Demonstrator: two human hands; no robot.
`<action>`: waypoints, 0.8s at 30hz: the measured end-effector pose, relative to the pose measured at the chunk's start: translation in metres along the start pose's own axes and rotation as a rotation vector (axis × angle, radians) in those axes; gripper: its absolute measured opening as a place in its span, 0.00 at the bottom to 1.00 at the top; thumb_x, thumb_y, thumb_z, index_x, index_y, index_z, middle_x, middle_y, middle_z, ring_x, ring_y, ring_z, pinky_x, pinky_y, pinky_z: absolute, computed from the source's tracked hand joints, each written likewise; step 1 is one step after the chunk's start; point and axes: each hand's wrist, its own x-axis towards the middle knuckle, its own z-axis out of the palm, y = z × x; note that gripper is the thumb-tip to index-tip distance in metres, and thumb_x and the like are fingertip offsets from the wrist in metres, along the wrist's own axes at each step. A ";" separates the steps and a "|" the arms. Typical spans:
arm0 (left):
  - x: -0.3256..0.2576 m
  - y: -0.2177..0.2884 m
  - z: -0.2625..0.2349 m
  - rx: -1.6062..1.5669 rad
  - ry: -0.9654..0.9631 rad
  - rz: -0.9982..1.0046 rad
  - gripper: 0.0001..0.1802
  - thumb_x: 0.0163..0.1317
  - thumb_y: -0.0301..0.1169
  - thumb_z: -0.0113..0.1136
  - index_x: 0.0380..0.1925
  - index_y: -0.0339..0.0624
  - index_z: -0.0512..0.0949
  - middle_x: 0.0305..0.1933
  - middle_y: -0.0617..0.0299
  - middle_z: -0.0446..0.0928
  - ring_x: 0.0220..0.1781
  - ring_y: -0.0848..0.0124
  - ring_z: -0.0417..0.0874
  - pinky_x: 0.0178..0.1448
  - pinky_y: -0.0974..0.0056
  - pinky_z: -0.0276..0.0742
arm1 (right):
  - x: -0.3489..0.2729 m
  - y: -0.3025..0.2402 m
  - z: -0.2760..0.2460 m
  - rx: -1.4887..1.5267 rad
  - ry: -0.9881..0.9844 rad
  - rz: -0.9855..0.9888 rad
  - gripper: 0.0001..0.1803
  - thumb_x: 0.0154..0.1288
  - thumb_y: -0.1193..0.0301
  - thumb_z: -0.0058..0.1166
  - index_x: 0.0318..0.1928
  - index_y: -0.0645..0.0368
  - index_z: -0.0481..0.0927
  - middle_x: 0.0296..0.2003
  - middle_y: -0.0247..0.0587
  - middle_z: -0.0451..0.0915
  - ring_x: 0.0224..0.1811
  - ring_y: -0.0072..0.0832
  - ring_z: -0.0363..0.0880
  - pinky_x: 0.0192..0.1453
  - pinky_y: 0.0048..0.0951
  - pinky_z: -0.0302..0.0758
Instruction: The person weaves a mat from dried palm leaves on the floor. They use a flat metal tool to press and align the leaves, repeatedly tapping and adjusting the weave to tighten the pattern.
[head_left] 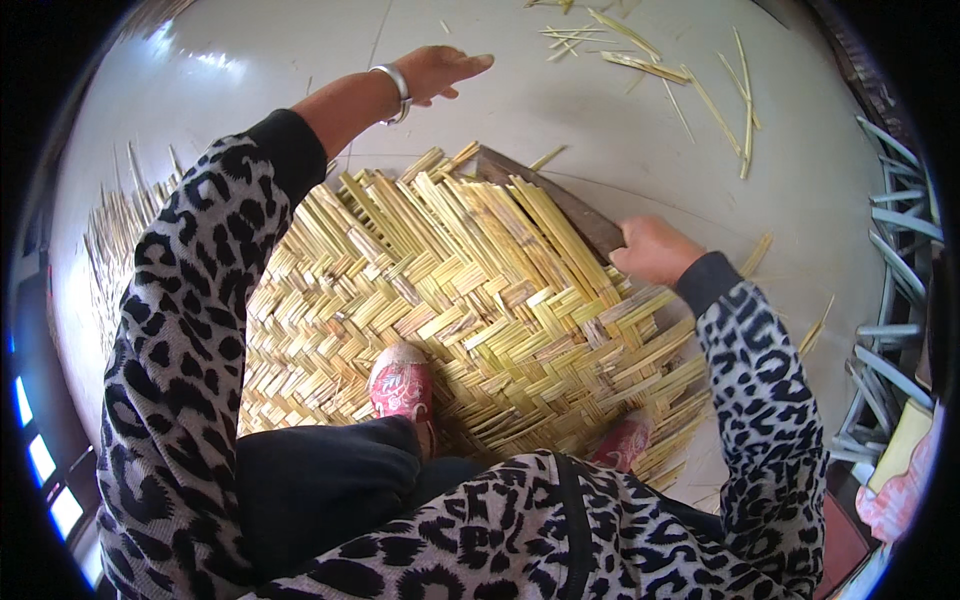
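A woven mat [430, 310] of split yellow-green stalks lies on the floor beneath me, its strips crossing in a slanted pattern. Loose stalk ends stick out along its far edge. My right hand [655, 250] is closed round the near end of a long, flat, dark bar [570, 207], which lies slanted along the mat's far right edge; whether it is wood or metal I cannot tell. Beyond the mat's far left part, my left hand [447, 75] is held out over the floor with thumb extended and fingers partly bent, holding nothing. A silver bangle [395, 95] circles that wrist.
Cut stalks [745, 105] lie scattered on the pale tiled floor [600, 130] at the far right. My red patterned shoes [402, 385] stand on the mat. Grey metal tubes [900, 220] line the right side. More stalk ends [115, 240] spread at the left.
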 end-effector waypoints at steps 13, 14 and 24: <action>-0.047 0.009 -0.011 -0.318 0.103 -0.259 0.28 0.68 0.55 0.53 0.53 0.43 0.78 0.49 0.61 0.84 0.46 0.72 0.84 0.44 0.64 0.77 | 0.093 -0.057 -0.070 0.286 -0.444 0.045 0.12 0.54 0.75 0.57 0.38 0.70 0.77 0.16 0.40 0.72 0.12 0.26 0.70 0.16 0.33 0.67; -0.041 0.014 -0.004 -0.316 0.070 -0.275 0.25 0.68 0.54 0.54 0.49 0.44 0.79 0.44 0.63 0.84 0.40 0.74 0.83 0.39 0.66 0.75 | 0.094 -0.066 -0.069 0.266 -0.456 0.011 0.11 0.52 0.76 0.55 0.36 0.72 0.78 0.18 0.44 0.75 0.15 0.28 0.73 0.18 0.33 0.68; 0.020 0.030 0.107 0.113 -0.447 -0.139 0.26 0.63 0.52 0.55 0.30 0.37 0.81 0.30 0.59 0.80 0.30 0.70 0.81 0.30 0.62 0.78 | 0.038 -0.113 -0.039 -0.125 0.009 -0.115 0.09 0.54 0.73 0.51 0.32 0.62 0.83 0.31 0.56 0.82 0.36 0.53 0.83 0.42 0.49 0.78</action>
